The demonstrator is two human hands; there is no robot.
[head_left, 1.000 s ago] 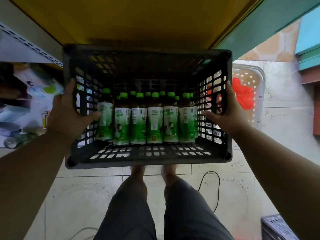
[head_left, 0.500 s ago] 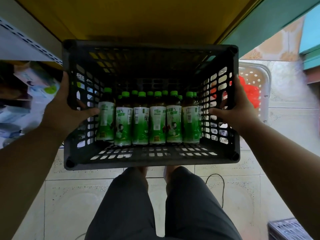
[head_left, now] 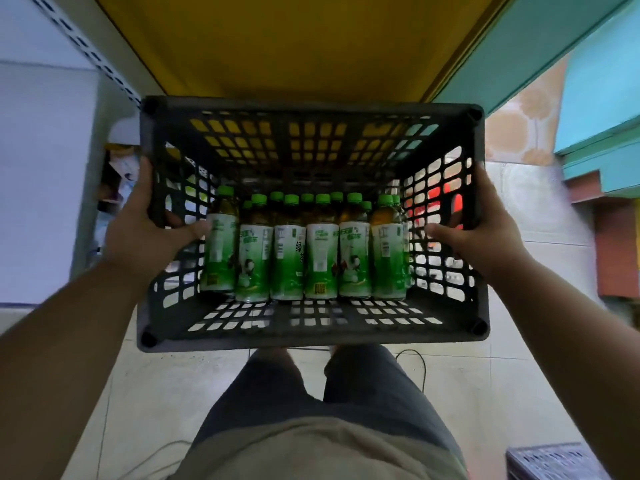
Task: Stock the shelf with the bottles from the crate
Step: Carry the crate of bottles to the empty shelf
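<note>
A yellow shelf (head_left: 287,46) spreads across the far side, its flat surface just beyond and above the far rim of the black lattice crate (head_left: 311,336) I hold out in front of me. The crate's long axis runs left to right, its open top facing up toward me, and it hangs clear above the tiled floor (head_left: 467,393) and my legs. My left hand (head_left: 145,233) is closed on the left wall, thumb hooked over the rim and pointing into the crate, fingers wrapped round the outside. My right hand (head_left: 485,233) clamps the right wall the same way, thumb inside, fingers outside through the lattice. The bottles (head_left: 304,251) stand upright in the crate's middle, packed side by side in rows that run left to right, green caps up and green-and-white labels facing near. The near strip of the crate floor is bare. A corner of another dark crate (head_left: 554,462) shows at the near right.
</note>
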